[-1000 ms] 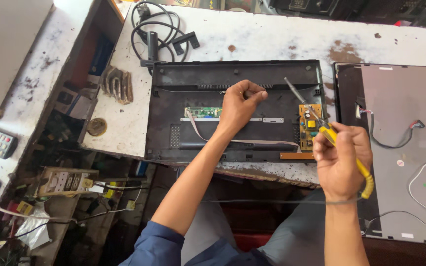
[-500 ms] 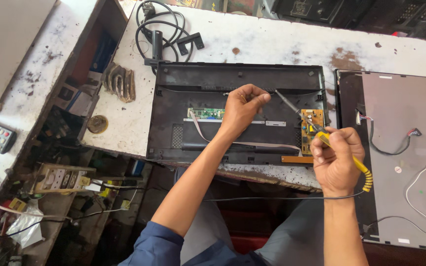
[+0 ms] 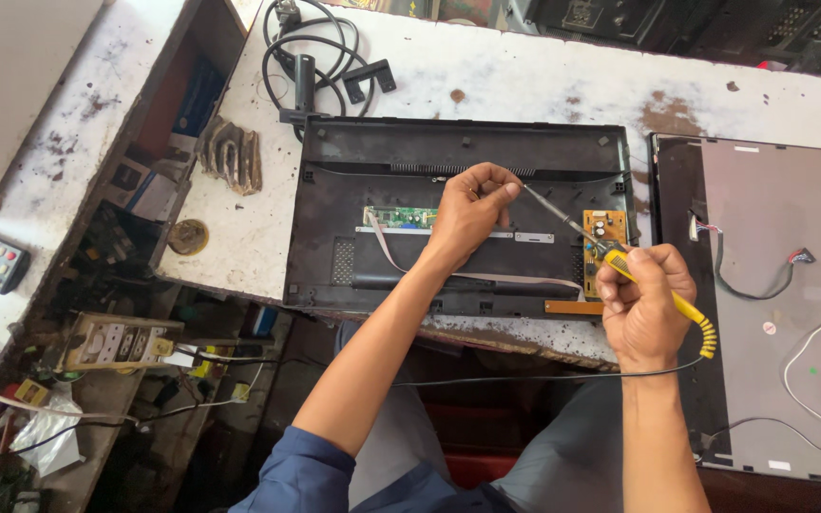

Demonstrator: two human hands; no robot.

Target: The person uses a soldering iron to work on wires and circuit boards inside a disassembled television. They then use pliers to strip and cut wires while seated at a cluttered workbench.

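**Soldering iron and solder wire over an opened monitor back**

Head view: my right hand (image 3: 640,306) is closed around the yellow-handled soldering iron (image 3: 658,290), its tip resting at the small orange circuit board (image 3: 604,232) inside the black monitor shell (image 3: 458,223). My left hand (image 3: 467,211) pinches a thin solder wire (image 3: 551,211) between thumb and fingers, slanting down toward that tip. I judge the iron light and stiff, best held on its insulated handle, well back from the hot metal; the wire is soft and bends easily, so I grip it close. A grey panel (image 3: 772,294) lies just beside the shell on the white table (image 3: 525,76)
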